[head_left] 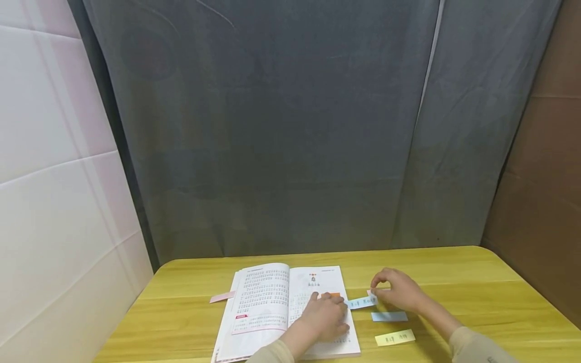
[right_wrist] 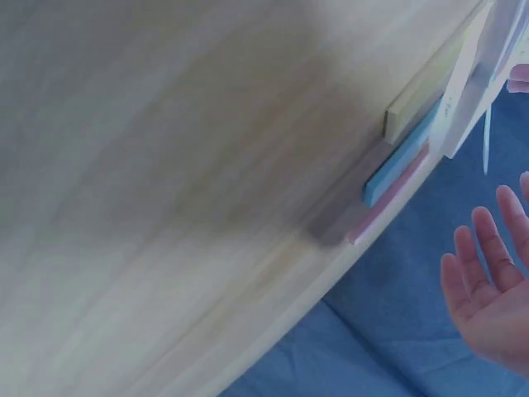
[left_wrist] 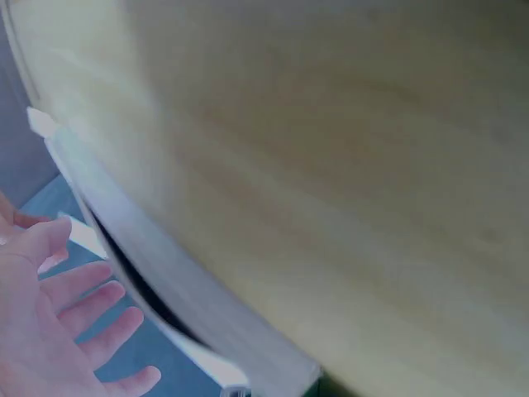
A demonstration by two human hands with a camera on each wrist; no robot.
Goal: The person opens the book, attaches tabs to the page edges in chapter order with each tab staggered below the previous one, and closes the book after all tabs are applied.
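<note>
An open book (head_left: 263, 307) lies on the yellow wooden table (head_left: 476, 292). My left hand (head_left: 327, 315) rests flat on its right page, beside a small orange tab (head_left: 335, 295). My right hand (head_left: 395, 291) is just right of the book, its curled fingertips pinching the end of a light blue note strip (head_left: 362, 302) that sticks out from the page edge. The left wrist view is blurred and shows straight spread fingers (left_wrist: 58, 331) beside the table edge. The right wrist view is blurred too, with straight fingers (right_wrist: 496, 289) near a blue strip (right_wrist: 401, 161).
A second blue strip (head_left: 389, 316) and a yellow strip (head_left: 395, 338) lie on the table right of the book. A pink strip (head_left: 222, 297) pokes out at the book's left. A grey curtain (head_left: 290, 126) hangs behind the table, with a white wall at left.
</note>
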